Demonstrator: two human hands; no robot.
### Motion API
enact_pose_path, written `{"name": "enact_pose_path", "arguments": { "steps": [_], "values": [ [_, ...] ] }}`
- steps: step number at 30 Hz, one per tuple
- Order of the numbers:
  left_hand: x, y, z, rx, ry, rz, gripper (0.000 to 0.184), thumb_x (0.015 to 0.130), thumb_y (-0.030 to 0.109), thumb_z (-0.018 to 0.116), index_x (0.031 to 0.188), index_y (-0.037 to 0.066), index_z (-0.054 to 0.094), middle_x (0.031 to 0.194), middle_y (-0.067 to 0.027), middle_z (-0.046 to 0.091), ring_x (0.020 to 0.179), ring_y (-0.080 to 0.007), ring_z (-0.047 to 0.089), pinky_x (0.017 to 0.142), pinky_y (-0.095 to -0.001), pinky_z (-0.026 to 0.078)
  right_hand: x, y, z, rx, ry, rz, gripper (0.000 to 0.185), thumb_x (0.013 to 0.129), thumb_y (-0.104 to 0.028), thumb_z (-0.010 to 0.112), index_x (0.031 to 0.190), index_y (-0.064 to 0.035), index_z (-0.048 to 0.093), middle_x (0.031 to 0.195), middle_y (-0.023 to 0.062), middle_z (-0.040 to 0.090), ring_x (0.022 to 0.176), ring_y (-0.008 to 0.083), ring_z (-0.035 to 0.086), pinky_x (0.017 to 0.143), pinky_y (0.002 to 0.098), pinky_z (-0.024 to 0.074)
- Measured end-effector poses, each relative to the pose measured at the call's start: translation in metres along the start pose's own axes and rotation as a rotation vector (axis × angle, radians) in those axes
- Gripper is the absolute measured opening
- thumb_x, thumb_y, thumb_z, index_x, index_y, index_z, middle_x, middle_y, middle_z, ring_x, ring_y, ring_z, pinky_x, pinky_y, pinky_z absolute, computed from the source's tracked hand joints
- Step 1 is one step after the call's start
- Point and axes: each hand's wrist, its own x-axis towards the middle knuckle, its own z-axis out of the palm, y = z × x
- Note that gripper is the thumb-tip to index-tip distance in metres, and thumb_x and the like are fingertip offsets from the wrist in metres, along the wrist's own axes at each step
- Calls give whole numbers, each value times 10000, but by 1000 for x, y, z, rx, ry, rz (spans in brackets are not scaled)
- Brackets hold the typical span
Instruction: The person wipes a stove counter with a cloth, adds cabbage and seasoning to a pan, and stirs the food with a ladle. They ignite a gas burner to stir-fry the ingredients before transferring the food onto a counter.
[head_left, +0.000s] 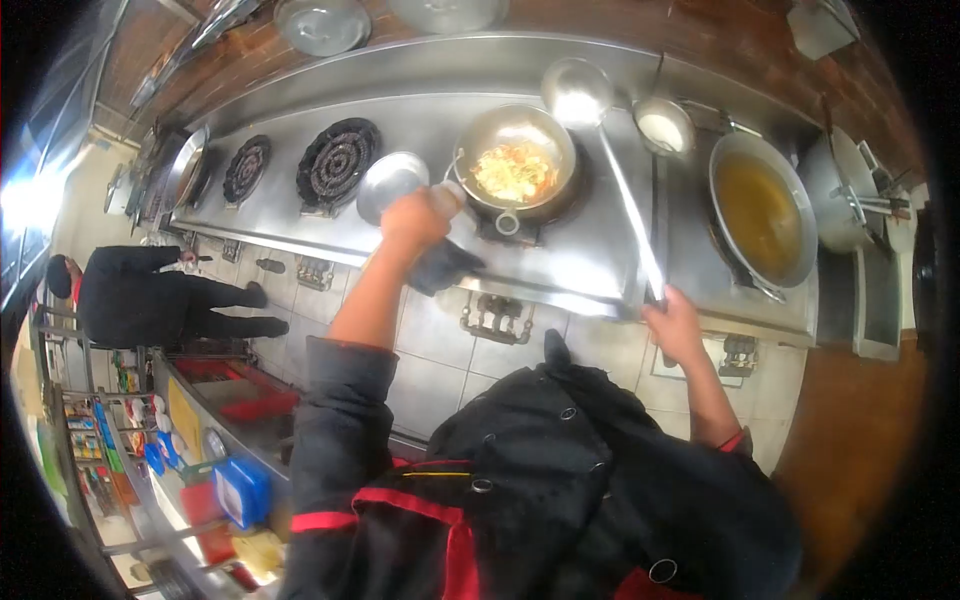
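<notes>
My right hand [675, 325] is closed on the handle end of a long metal ladle [632, 205], whose round bowl rests or hovers near the stove's back edge, right of the wok. A metal wok [478, 140] with yellowish shredded food [515, 172] sits on a burner at centre. My left hand [418, 217] is closed round a small, blurred, pale container [447, 198] at the wok's left side. Beside that hand lies a round metal plate or lid [390, 180]. A dark cloth [440, 268] hangs at the stove's front edge, below my left hand.
A large pan of yellow-brown liquid [762, 215] stands right, with a small pot of white contents [662, 130] nearer. Two bare burners [338, 165] are left. A person in dark clothes [130, 295] stands far left. A blue container [243, 492] is on the lower-left counter.
</notes>
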Motion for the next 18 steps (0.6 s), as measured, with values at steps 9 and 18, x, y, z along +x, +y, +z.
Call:
{"name": "enact_pose_path", "arguments": {
  "steps": [9,18],
  "values": [
    [4,5,27,-114,-40,-72,576,661,345,722,1142,71,564,1088,-166,651,1014,-319,627,863,-404,496,20,-24,-72,-540,-50,-216,345,809,-229,652,1096,-40,620,860,223,637,784,376,619,721,407,495],
    [-7,-5,73,-588,185,-36,706,662,365,751,1244,63,492,1111,-187,632,1043,-351,601,903,-413,462,52,-47,-15,-914,-84,-201,384,836,-251,625,1181,-83,620,983,212,654,918,388,618,818,443,490]
  ]
}}
